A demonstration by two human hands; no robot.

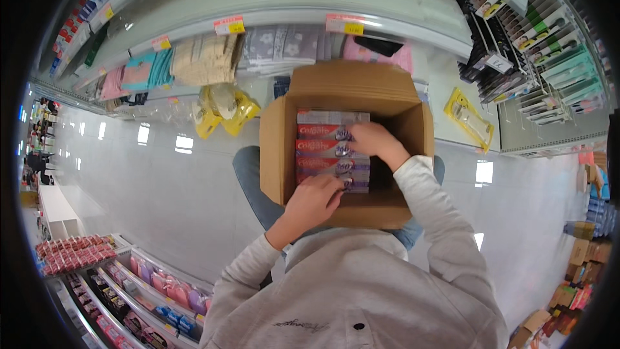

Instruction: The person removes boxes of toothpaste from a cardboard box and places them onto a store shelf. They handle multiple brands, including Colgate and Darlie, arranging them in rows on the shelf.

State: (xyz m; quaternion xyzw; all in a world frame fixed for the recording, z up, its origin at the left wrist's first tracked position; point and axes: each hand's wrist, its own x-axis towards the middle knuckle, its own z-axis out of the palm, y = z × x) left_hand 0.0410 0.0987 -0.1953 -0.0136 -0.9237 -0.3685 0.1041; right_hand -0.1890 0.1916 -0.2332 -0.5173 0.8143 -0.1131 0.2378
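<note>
An open cardboard box [347, 215] rests at my lap. Inside, a row of red and silver toothpaste boxes [316, 148] fills the left part; the right part shows bare cardboard. My left hand [314, 200] reaches over the near left rim, its curled fingers closed on the nearest toothpaste box. My right hand [379, 143] is inside the carton, with bent fingers gripping the right end of a toothpaste box toward the far side. The fingertips are partly hidden against the packs.
Ahead runs a shelf [271, 22] with folded cloth packs [284, 48]. Yellow packets [226, 113] hang left of the carton, another yellow packet [468, 119] right. Hanging goods [549, 45] line the right rack. A low display [148, 297] stands behind left; cartons [581, 255] lie right.
</note>
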